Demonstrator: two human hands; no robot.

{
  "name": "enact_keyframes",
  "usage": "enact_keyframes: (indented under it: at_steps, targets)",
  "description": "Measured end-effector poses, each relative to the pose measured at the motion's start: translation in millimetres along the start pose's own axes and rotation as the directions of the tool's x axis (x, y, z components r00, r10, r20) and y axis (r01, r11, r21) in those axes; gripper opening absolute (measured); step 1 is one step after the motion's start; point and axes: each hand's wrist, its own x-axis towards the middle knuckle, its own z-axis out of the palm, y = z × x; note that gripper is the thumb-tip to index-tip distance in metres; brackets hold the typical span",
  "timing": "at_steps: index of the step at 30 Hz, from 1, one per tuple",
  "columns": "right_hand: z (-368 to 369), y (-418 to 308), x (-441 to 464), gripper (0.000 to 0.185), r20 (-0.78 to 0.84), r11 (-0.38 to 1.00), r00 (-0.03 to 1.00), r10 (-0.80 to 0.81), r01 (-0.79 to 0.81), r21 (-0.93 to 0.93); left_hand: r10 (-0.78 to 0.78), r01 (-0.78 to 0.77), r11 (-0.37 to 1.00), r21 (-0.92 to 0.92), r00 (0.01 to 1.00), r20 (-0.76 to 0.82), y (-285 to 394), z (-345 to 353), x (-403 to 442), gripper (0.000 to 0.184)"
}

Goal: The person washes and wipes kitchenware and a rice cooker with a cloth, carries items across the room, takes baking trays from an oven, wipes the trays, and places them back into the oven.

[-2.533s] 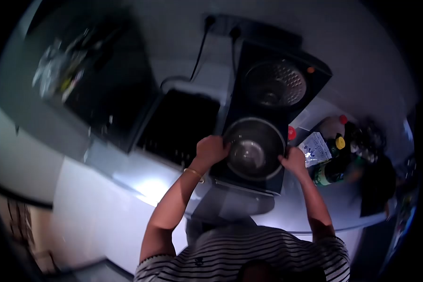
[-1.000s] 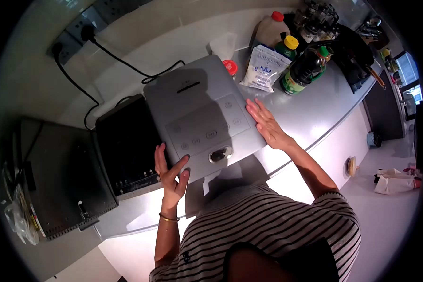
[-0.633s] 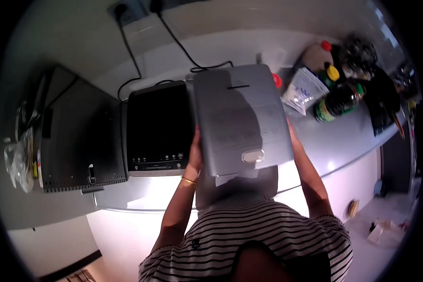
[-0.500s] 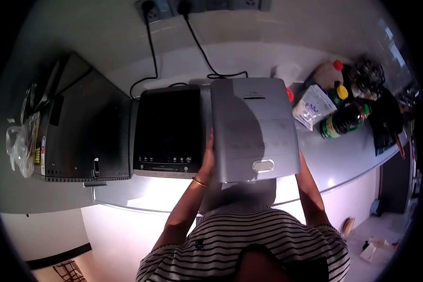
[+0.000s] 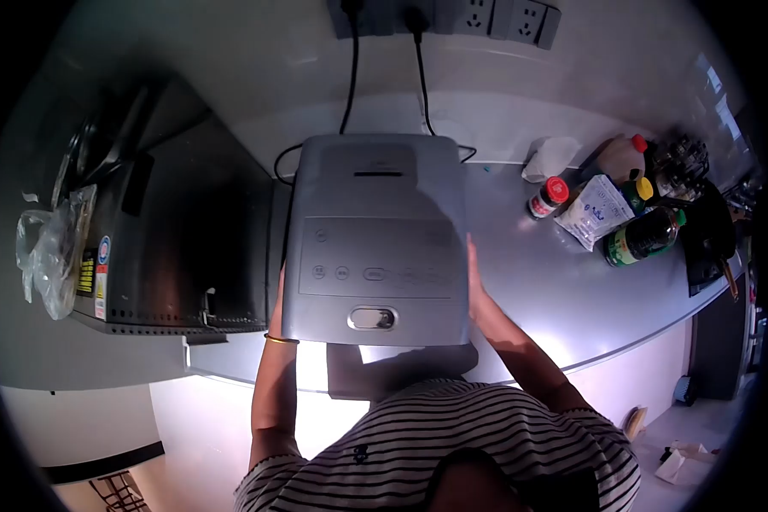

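Observation:
A grey rice cooker (image 5: 375,200) with its lid shut is at the middle of the view, over the counter. My left hand (image 5: 276,309) is against its left side, mostly hidden behind the body, with a gold bangle at the wrist. Against the right side lies my right hand (image 5: 474,277), of which only the edge shows. Both hands clasp the cooker between them. The black cooktop seen earlier is hidden under or behind it.
A black oven (image 5: 179,213) stands at left, with plastic bags (image 5: 53,256) beside it. On the counter (image 5: 520,247) at right are a red-lidded jar (image 5: 548,198), a white packet (image 5: 596,210), a dark bottle (image 5: 644,237) and a pan. Wall sockets (image 5: 476,15) hold two plugs.
The open cooker's lid has been closed. Both hands have moved from its top to its sides, and the cooker has shifted left, over where the black cooktop showed.

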Motion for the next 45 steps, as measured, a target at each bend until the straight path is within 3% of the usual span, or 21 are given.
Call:
enact_keyframes:
  at_steps: [7,8,12,13,14,15,16,18,21,23,25,27,29,30,31,33,35,37,39,41,45]
  targets:
    - [57.6,-4.0,32.2,0.09,0.206,0.998,0.976,0.07,-0.068,-0.014,0.029,-0.034,0.998,-0.06,0.997,-0.078,24.7,-58.6,36.1,0.046]
    - [81.2,-10.8,21.0,0.086,-0.002,0.987,0.999,-0.054,0.053,-0.149,0.034,-0.04,0.997,-0.067,0.996,-0.082,28.0,-60.4,44.1,0.045]
    - [73.0,-3.4,29.5,0.076,-0.041,0.987,0.998,-0.042,0.036,-0.154,0.043,-0.053,0.995,-0.087,0.993,-0.105,33.9,-63.2,58.0,0.043]
    - [74.7,-13.3,20.7,0.067,-0.007,0.798,0.905,-0.425,0.371,-0.475,0.046,-0.057,0.994,-0.094,0.992,-0.115,35.0,-64.8,59.3,0.043]
    - [82.1,-24.2,10.0,0.058,0.228,0.465,0.777,-0.587,0.554,-0.691,0.055,-0.068,0.993,-0.101,0.991,-0.126,35.5,-65.1,58.9,0.042]
    - [92.3,-36.9,-2.2,0.05,0.441,0.043,0.572,-0.691,0.642,-0.766,0.059,-0.074,0.992,-0.106,0.989,-0.136,35.3,-66.2,57.7,0.042]
    - [110.7,-46.9,-26.8,0.042,0.679,-0.308,0.481,-0.555,0.64,-0.704,0.063,-0.08,0.991,-0.11,0.987,-0.15,33.9,-67.4,55.4,0.042]
    - [149.5,-42.8,-63.0,0.036,0.813,-0.444,0.479,-0.33,0.681,-0.582,0.083,-0.107,0.987,-0.124,0.979,-0.185,30.2,-68.9,46.9,0.041]
    - [149.9,-17.9,-55.3,0.033,0.838,-0.58,0.473,-0.273,0.614,-0.536,0.136,-0.186,0.972,-0.147,0.945,-0.296,22.3,-70.1,26.1,0.039]
    - [150.7,-22.7,-59.2,0.029,0.819,-0.536,0.483,-0.31,0.623,-0.57,0.201,-0.224,0.974,-0.023,0.91,-0.362,14.8,-71.7,7.8,0.038]
    - [153.6,-33.2,-62.6,0.025,0.821,-0.539,0.461,-0.336,0.621,-0.569,0.287,-0.168,0.923,0.345,0.9,-0.328,14.2,-73.2,-14.8,0.039]
    - [157.7,-66.6,-50.8,0.025,0.829,-0.664,0.379,-0.41,0.499,-0.557,0.311,-0.243,0.948,0.204,0.838,-0.448,9.9,-62.7,-33.7,0.037]
    - [178.8,-109.3,-63.1,0.024,0.847,-0.554,0.4,-0.349,0.641,-0.531,0.349,-0.257,0.934,0.249,0.805,-0.481,-6.6,-59.8,-47.8,0.033]
    - [188.9,-111.5,-78.7,0.03,0.894,-0.402,0.41,-0.184,0.798,-0.448,0.388,-0.292,0.918,0.268,0.798,-0.461,-7.0,-50.4,-58.0,0.034]
    - [196.0,-107.4,-78.5,0.03,0.903,-0.419,0.392,-0.176,0.8,-0.429,0.435,-0.341,0.898,0.279,0.785,-0.441,-5.7,-37.8,-62.6,0.035]
    - [201.8,-85.3,-82.1,0.038,0.955,-0.646,0.256,-0.148,0.706,-0.29,0.593,-0.539,0.805,0.246,0.736,-0.326,-17.4,-30.5,-62.0,0.038]
    - [208.8,-112.7,-69.4,0.044,0.97,-0.768,0.21,-0.126,0.599,-0.229,0.625,-0.52,0.776,0.357,0.708,-0.328,-22.1,-31.0,-59.2,0.038]
    - [219.9,-153.1,-64.3,0.04,0.912,-0.66,0.263,-0.315,0.63,-0.41,0.628,-0.523,0.774,0.357,0.705,-0.329,-25.3,-33.2,-58.5,0.038]
    - [226.6,-201.6,-41.6,0.039,0.924,-0.817,0.232,-0.303,0.436,-0.377,0.629,-0.521,0.772,0.366,0.712,-0.313,-29.6,-35.5,-64.9,0.038]
    - [232.4,-235.9,-7.7,0.039,0.831,-0.692,0.345,-0.436,0.462,-0.555,0.644,-0.49,0.751,0.442,0.689,-0.333,-36.7,-34.5,-73.8,0.038]
    - [241.9,-267.4,6.5,0.034,0.865,-0.647,0.228,-0.446,0.585,-0.488,0.607,-0.434,0.778,0.455,0.705,-0.366,-57.4,-32.0,-93.5,0.04]
